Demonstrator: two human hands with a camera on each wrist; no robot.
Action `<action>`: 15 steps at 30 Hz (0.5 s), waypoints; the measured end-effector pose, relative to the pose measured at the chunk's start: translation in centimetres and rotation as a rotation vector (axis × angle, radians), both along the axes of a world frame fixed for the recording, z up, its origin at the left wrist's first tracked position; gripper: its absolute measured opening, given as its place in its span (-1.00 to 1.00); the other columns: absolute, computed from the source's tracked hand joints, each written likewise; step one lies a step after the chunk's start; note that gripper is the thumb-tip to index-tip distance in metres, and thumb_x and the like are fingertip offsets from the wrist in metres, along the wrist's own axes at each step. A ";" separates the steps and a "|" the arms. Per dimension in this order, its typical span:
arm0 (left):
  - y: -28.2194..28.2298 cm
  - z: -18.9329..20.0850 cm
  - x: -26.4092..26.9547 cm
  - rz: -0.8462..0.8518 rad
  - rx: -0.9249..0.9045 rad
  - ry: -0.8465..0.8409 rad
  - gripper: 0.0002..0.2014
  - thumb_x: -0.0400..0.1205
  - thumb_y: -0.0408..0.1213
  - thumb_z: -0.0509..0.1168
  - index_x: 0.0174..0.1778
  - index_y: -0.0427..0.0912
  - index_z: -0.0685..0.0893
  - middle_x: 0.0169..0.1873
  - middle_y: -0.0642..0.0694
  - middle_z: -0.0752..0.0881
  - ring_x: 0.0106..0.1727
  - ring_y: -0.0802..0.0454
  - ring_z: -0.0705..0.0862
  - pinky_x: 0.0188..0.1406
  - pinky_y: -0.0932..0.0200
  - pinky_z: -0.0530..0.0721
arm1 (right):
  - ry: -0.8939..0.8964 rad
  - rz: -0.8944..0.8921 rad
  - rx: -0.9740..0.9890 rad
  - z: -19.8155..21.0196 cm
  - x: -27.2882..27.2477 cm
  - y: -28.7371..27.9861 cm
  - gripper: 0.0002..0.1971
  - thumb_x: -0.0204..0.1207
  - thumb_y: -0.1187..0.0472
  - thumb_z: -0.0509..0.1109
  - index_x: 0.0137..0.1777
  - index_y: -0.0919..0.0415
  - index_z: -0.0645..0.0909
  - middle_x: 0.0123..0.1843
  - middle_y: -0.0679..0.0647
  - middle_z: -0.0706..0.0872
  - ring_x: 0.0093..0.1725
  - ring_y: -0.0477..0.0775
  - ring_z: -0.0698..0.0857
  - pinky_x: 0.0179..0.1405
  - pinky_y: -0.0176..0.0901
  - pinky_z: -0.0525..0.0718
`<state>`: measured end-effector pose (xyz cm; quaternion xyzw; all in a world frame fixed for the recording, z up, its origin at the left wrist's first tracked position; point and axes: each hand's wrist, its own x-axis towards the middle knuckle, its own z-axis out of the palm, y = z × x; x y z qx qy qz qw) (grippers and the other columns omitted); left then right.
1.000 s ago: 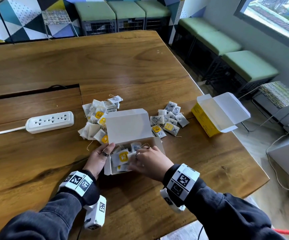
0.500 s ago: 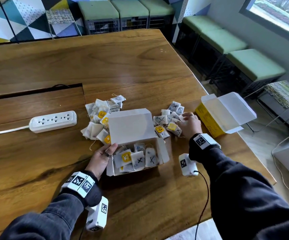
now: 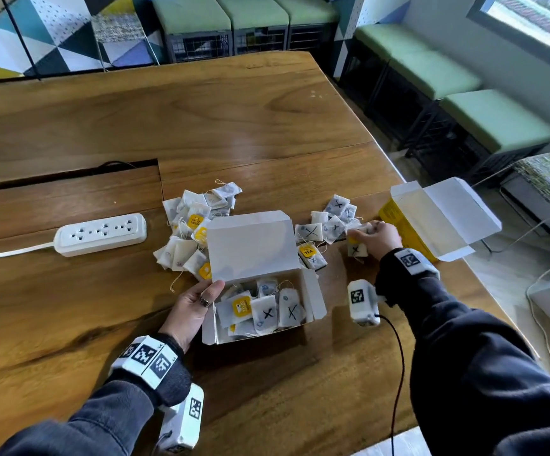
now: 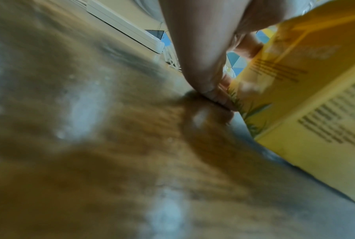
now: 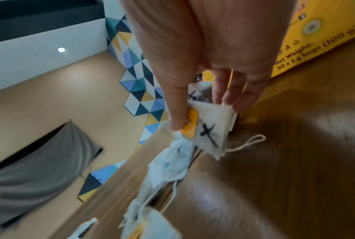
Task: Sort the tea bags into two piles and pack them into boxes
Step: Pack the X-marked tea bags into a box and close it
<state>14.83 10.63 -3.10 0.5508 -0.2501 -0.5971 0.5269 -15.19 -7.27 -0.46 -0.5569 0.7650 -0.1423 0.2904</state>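
Observation:
A white-lined open box [image 3: 311, 292] sits in the middle of the table, with several X-marked tea bags [image 3: 267, 311] inside it. My left hand [image 3: 198, 304] holds the box's left side, thumb at the rim; the left wrist view shows its fingers [image 4: 213, 90] against the yellow wall [image 4: 295, 100]. Off to the right, my right hand [image 3: 374, 236] pinches a few X-marked tea bags [image 5: 209, 131] by a yellow tag at the right pile [image 3: 328, 225]. The other pile [image 3: 194, 225] lies left of the box lid. A second open yellow box [image 3: 431, 218] stands beside my right hand.
A white power strip [image 3: 101, 234] with its cord lies on the left of the wooden table [image 3: 267, 126]. A dark cable slot [image 3: 63, 179] runs behind it. The table's right edge passes under the second box. Green stools line the walls.
My right hand left the middle box, reached over to the right pile and took hold of X-marked tea bags. My left hand stayed on the box.

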 end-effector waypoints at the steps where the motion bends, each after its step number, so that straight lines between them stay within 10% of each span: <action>1: 0.0 0.0 0.1 -0.008 -0.002 0.006 -0.63 0.32 0.08 0.51 -0.08 -0.04 0.73 -0.08 0.01 0.82 0.00 0.03 0.74 -0.04 0.31 0.68 | 0.073 -0.004 0.019 -0.1 -0.1 -0.5 -0.48 0.35 -0.12 0.52 0.13 0.30 0.64 0.17 0.23 0.67 0.24 0.25 0.57 0.25 0.05 0.51; 5: 0.0 -0.3 0.3 -0.020 -0.016 0.001 -0.25 -0.11 0.32 0.59 -0.08 -0.04 0.75 -0.17 0.09 0.83 -0.10 0.17 0.77 -0.04 0.31 0.69 | 0.162 0.074 0.116 -0.6 0.5 -0.8 -0.41 0.35 -0.06 0.54 0.27 0.28 0.54 0.25 0.22 0.64 0.25 0.25 0.60 0.23 0.00 0.57; 10: 0.0 -0.1 0.1 -0.008 -0.039 0.031 -0.34 0.04 0.24 0.58 -0.04 -0.07 0.73 -0.17 0.05 0.83 -0.15 0.19 0.79 -0.26 0.42 0.69 | 0.115 0.106 -0.054 0.8 0.7 1.5 -0.70 0.47 0.16 0.47 0.09 0.34 0.58 0.08 0.20 0.65 0.04 0.20 0.61 -0.08 -0.15 0.50; 13: 0.0 0.1 -0.1 0.013 -0.018 0.060 -0.76 0.46 -0.05 0.43 -0.05 -0.07 0.72 -0.11 0.05 0.80 -0.17 0.17 0.78 -0.28 0.43 0.69 | -0.007 0.166 -0.405 3.4 1.8 4.1 -0.83 0.44 0.24 0.49 -0.04 0.31 0.65 0.00 0.18 0.63 -0.06 0.09 0.57 -0.13 -0.45 0.36; 15: 0.1 -0.1 0.0 -0.007 -0.027 0.052 -0.51 0.20 0.17 0.55 -0.07 -0.05 0.74 -0.18 0.04 0.83 -0.14 0.12 0.79 -0.30 0.40 0.69 | -0.102 0.367 -0.503 5.8 4.6 7.0 -0.90 0.42 0.23 0.52 -0.14 0.24 0.68 -0.13 0.08 0.63 -0.20 -0.01 0.58 -0.27 -0.60 0.38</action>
